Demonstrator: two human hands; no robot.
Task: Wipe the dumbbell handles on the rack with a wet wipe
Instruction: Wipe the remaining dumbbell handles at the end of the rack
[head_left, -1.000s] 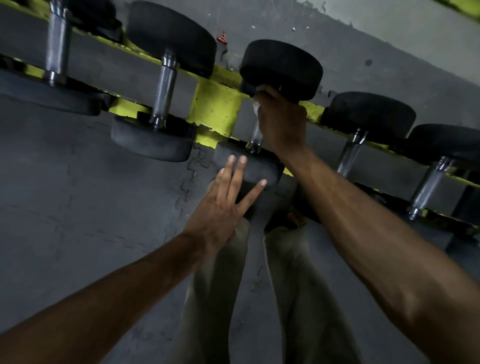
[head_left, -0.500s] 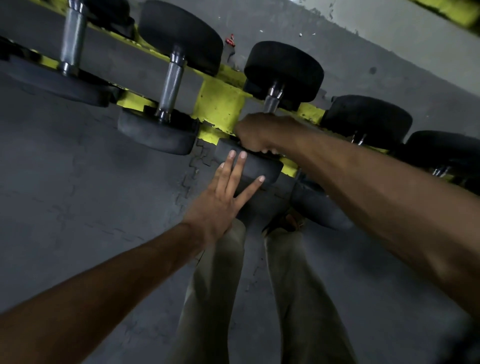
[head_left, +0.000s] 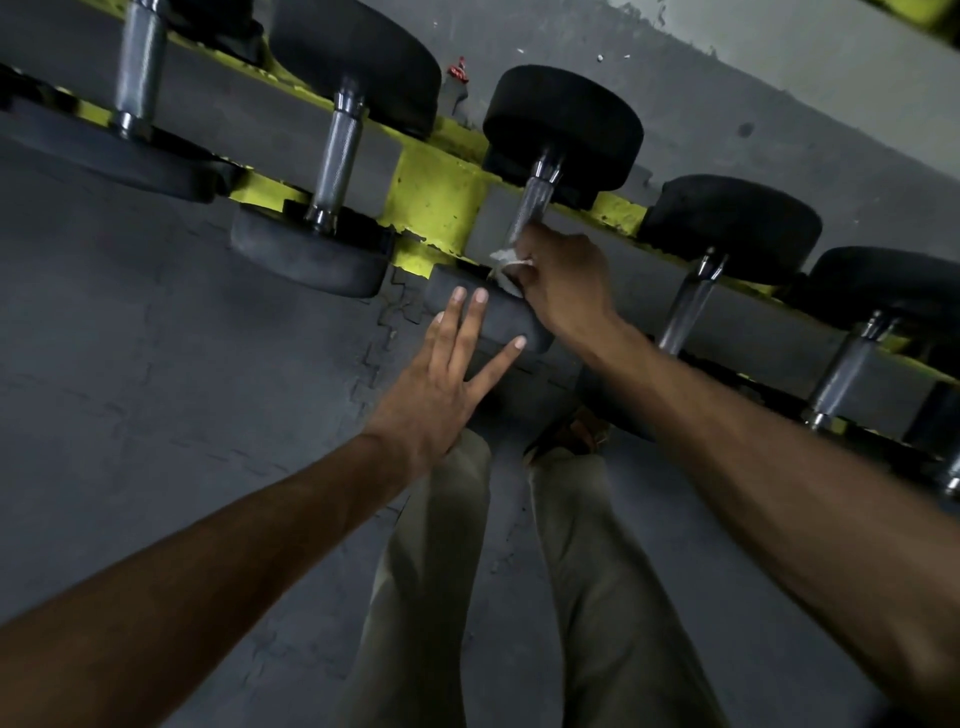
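Observation:
Black dumbbells with knurled steel handles lie in a row on a yellow and grey rack (head_left: 431, 202). My right hand (head_left: 566, 280) grips a white wet wipe (head_left: 506, 262) wrapped round the near end of the middle dumbbell's handle (head_left: 535, 200). The upper part of that handle shows bare above my fist. My left hand (head_left: 447, 374) rests flat with straight, spread fingers on the near head (head_left: 498, 319) of the same dumbbell.
More dumbbells flank it: one handle (head_left: 340, 156) to the left, another (head_left: 137, 62) at far left, two (head_left: 685, 306) (head_left: 844, 364) to the right. Grey tiled floor mat (head_left: 156, 364) lies below. My legs in light trousers (head_left: 431, 571) stand by the rack.
My right hand slid with the wipe from the far end of the handle down to its near end. The left hand stayed on the dumbbell head.

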